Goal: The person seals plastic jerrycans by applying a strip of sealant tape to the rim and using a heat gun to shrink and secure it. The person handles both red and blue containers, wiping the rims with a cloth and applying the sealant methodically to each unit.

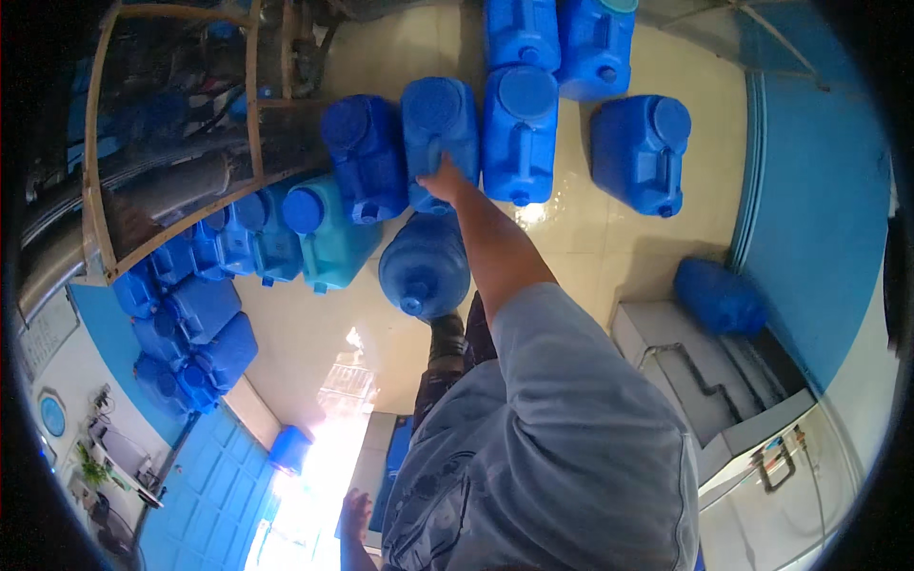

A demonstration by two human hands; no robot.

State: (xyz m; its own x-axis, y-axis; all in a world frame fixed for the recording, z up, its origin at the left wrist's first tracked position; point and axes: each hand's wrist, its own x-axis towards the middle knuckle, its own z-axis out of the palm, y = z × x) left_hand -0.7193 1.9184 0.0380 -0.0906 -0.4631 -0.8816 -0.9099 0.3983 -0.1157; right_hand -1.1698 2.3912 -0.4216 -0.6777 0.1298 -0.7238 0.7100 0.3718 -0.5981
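Note:
My right hand [445, 179] reaches forward to a blue water jug [436, 109] and closes around its handle at the near end. That jug stands upright on the floor between two similar jugs, a darker blue jug [354, 143] on the left and a bright blue jug [522, 124] on the right. Just below it, a round blue water bottle [425, 262] rests beside my foot, its small cap toward me. My left hand [357, 514] hangs low at the left, away from the jugs, its fingers loosely apart and holding nothing that I can see.
Several jugs, among them a teal jug [333, 238], line the left side below a framed glass panel [181, 124]. Another jug [643, 152] stands apart on the right. A blue container [721, 295] lies by a grey counter [671, 362] with black pipes. Bright light falls across the floor.

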